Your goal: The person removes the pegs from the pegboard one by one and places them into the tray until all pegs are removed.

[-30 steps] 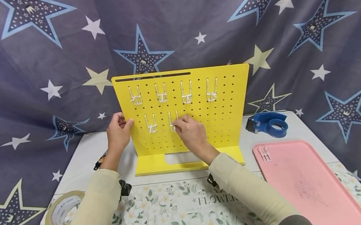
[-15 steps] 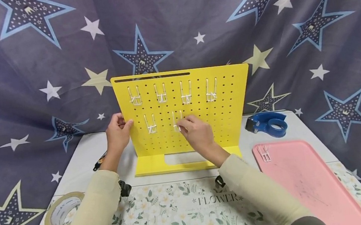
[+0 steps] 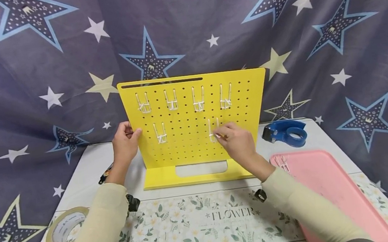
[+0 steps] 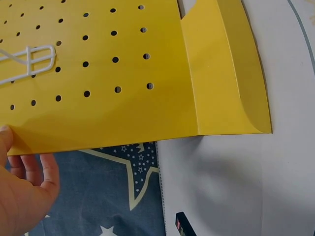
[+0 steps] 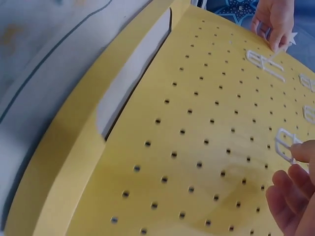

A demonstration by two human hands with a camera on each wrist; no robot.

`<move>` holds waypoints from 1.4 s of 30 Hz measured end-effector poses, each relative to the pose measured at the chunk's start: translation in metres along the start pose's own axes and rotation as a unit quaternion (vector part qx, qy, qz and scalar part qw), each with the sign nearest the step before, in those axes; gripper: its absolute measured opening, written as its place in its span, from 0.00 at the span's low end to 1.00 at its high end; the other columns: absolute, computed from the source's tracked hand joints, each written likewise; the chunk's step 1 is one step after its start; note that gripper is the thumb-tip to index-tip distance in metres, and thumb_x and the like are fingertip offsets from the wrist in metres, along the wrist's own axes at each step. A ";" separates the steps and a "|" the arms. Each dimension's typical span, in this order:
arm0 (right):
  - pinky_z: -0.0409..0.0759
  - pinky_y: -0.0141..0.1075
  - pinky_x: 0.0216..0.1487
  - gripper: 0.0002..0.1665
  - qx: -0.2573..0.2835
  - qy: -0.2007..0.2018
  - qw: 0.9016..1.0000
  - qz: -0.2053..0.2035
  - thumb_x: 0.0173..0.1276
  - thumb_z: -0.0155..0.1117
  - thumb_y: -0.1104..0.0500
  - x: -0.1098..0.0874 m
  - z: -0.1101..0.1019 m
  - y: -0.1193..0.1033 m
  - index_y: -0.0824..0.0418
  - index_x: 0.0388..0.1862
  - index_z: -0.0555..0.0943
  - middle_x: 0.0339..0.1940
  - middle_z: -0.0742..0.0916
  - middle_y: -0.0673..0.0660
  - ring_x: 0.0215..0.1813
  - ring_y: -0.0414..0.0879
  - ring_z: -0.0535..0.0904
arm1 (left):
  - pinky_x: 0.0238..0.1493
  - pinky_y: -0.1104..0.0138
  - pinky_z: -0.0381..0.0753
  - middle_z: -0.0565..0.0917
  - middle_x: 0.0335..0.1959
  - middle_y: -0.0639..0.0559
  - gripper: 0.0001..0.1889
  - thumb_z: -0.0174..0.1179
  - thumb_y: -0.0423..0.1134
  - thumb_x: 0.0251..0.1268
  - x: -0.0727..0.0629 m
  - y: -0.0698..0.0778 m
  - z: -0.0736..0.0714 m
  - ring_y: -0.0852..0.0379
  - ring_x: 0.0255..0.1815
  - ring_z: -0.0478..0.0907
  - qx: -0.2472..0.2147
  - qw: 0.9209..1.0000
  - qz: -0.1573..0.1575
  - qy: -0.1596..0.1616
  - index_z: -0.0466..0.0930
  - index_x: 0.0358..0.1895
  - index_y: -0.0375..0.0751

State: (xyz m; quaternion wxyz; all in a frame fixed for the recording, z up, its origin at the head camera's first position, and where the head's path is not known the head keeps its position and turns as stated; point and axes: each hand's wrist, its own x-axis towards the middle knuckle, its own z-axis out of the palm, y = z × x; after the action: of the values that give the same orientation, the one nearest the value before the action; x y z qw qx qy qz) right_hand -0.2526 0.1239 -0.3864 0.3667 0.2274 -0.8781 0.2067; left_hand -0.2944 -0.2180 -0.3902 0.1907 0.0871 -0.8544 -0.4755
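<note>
A yellow pegboard stands upright on its base on the table. My left hand grips its left edge; in the left wrist view the thumb is in front and the fingers are behind. White wire pegboard hooks hang on it: several in an upper row and one hook lower left. My right hand pinches another white wire hook at the board's face, right of centre in the lower row. Whether its upper ends sit in holes cannot be told. The right wrist view shows this hook at the fingertips.
A pink tray lies at the right with white wire hooks in its far left corner. Behind it stands a blue tape dispenser. A tape roll lies at the left, and a dark, slim object beside the left forearm.
My right hand has moved to the right along the lower row, carrying the pinched hook from beside the lower-left hook to right of centre. The left hand keeps its grip on the board's edge.
</note>
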 end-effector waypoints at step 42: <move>0.79 0.48 0.41 0.05 -0.033 -0.224 0.963 0.146 0.69 0.69 0.57 -0.075 -0.126 0.200 0.54 0.37 0.90 0.34 0.92 0.54 0.37 0.53 0.88 | 0.51 0.60 0.80 0.79 0.49 0.43 0.15 0.59 0.40 0.76 0.000 -0.002 0.000 0.48 0.51 0.81 -0.007 1.000 0.002 0.001 0.72 0.59 0.40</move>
State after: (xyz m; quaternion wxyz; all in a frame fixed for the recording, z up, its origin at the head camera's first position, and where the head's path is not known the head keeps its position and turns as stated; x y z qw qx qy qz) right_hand -0.2465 0.3716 -0.3993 0.1345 0.1252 -0.9678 0.1723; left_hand -0.2943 -0.2188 -0.3920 0.1935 0.0848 -0.8507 -0.4814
